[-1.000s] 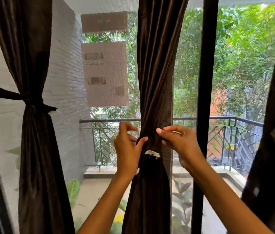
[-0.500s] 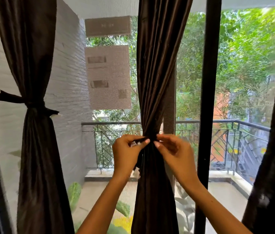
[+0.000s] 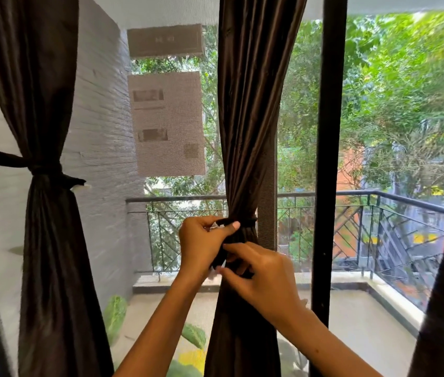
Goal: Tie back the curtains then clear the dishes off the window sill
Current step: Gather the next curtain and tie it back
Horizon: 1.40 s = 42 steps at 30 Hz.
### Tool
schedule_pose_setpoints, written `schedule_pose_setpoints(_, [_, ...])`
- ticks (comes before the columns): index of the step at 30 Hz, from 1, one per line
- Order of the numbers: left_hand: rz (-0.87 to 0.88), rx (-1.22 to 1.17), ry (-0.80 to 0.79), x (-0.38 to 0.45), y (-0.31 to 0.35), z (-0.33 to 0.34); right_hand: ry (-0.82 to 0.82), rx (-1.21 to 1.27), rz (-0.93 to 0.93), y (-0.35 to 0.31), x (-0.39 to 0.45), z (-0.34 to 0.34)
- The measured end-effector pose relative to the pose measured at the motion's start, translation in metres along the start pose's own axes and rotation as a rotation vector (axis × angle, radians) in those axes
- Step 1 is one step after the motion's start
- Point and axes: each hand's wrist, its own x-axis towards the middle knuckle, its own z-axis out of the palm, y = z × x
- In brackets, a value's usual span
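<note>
My right hand [image 3: 265, 278] dropped below the left hand [image 3: 204, 243]; both pinch the tie [image 3: 244, 222] around the middle curtain [image 3: 248, 131]. Tying step; next, pull knot snug.

Nothing I can read: the print on the paper sheet [image 3: 167, 123] taped beside the middle curtain [image 3: 248, 131] is blurred.
</note>
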Motion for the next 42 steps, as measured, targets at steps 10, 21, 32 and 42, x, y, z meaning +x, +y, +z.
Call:
schedule_pose_setpoints(10, [-0.032, -0.073, -0.038, -0.005, 0.001, 0.000, 0.028, -0.124, -0.128, 0.009, -0.005, 0.005])
schedule_pose_setpoints(21, [0.565, 0.228, 0.124, -0.019, -0.009, -0.005, 0.263, 0.168, 0.136, 0.037, 0.027, -0.015])
schedule_pose_setpoints(32, [0.903, 0.587, 0.159, -0.030, 0.000, -0.002, 0.413, 0.092, 0.065, 0.025, 0.041, -0.020])
schedule_pose_setpoints(42, [1.307, 0.769, 0.052, -0.027, 0.014, -0.021, 0.279, -0.014, -0.166, 0.033, 0.018, -0.017])
